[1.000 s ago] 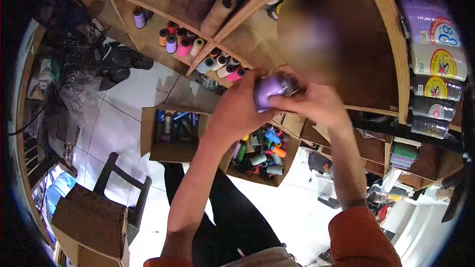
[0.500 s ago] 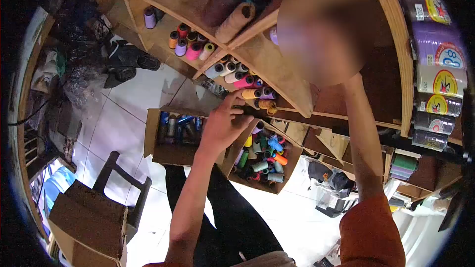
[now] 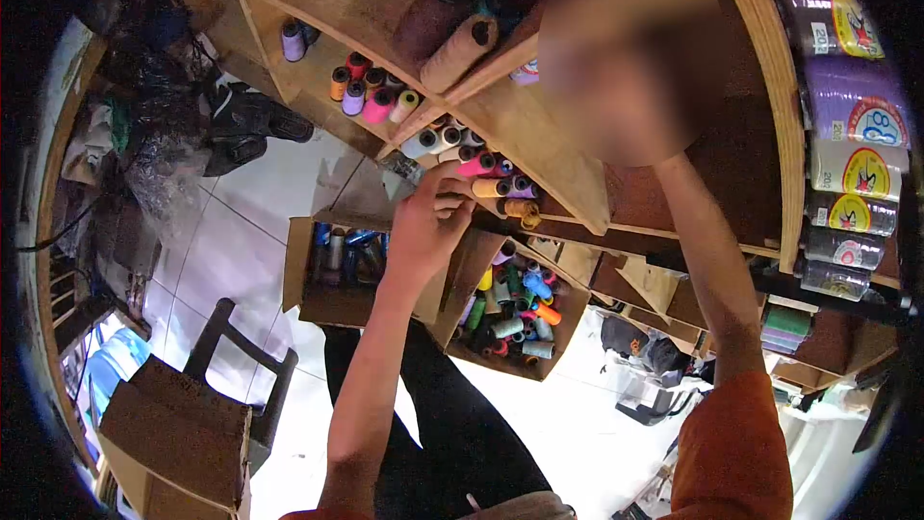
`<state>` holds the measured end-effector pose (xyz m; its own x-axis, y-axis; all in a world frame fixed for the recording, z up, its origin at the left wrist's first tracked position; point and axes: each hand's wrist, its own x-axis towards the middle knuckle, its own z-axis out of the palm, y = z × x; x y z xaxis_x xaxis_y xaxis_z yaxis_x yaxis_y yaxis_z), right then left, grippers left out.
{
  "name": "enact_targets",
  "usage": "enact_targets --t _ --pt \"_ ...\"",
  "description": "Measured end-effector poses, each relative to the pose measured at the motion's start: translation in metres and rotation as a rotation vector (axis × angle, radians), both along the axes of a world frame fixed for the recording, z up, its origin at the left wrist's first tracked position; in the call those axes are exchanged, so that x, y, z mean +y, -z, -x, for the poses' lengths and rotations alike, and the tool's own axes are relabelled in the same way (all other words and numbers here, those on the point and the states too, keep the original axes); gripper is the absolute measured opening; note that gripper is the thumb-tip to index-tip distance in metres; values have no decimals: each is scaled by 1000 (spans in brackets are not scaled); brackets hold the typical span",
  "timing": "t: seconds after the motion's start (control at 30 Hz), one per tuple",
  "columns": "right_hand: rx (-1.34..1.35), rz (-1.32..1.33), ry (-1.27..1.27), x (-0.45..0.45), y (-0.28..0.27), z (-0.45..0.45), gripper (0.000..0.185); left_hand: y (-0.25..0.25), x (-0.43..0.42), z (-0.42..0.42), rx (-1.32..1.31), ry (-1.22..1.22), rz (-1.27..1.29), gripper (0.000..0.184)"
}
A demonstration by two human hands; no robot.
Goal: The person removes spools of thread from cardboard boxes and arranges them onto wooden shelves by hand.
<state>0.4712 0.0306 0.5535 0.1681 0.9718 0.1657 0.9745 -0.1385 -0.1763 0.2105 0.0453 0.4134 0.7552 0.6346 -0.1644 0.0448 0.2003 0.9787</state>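
My left hand (image 3: 430,221) is at the front edge of the wooden shelf, fingers partly bent and apart, with nothing visibly held. Its fingertips reach a row of thread spools: a pink spool (image 3: 475,165), a yellow-orange spool (image 3: 491,189) and a brown-gold spool (image 3: 523,211). White spools (image 3: 445,140) lie just beyond. My right hand (image 3: 630,120) is raised into the upper shelf compartment; a blur covers its fingers and whatever they may hold. Part of a spool with a label (image 3: 526,72) shows beside the blur.
Below the shelf stand a cardboard box of mixed spools (image 3: 568,351) and another cardboard box (image 3: 332,305). More spools (image 3: 375,101) sit in the left compartment. Large wrapped cones (image 3: 855,101) line the right side. A chair (image 3: 223,332) and carton (image 3: 173,424) stand lower left.
My left hand has shifted slightly left and up along the spools, from the yellow-orange one toward the pink and white ones. My right hand stays raised in the upper compartment.
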Motion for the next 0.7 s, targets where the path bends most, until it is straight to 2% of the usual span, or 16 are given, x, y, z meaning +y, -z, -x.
enact_targets --t 0.07,0.17,0.27,0.33,0.4,0.5,0.6,0.7 --pt "69 -29 302 7 5 15 29 8 -4 4 8 -11 5 46" --pt "-113 -202 190 11 15 2 37 20 -13 7 16 -25 -1 46" --pt "326 96 439 17 6 -11 45 21 -12 10 43 -11 29 47" --pt "293 131 259 22 2 -17 53 20 -11 13 85 -12 86 47" --pt "317 134 169 24 2 -26 53 24 -9 16 106 -7 59 47" --pt "352 127 129 23 0 -28 52 30 -7 18 92 -27 -10 47" --pt "24 -37 79 24 16 -26 51 35 -6 14 79 -53 -8 47" --pt "-75 -62 79 19 20 -20 50 47 -11 23 78 -39 77 46"
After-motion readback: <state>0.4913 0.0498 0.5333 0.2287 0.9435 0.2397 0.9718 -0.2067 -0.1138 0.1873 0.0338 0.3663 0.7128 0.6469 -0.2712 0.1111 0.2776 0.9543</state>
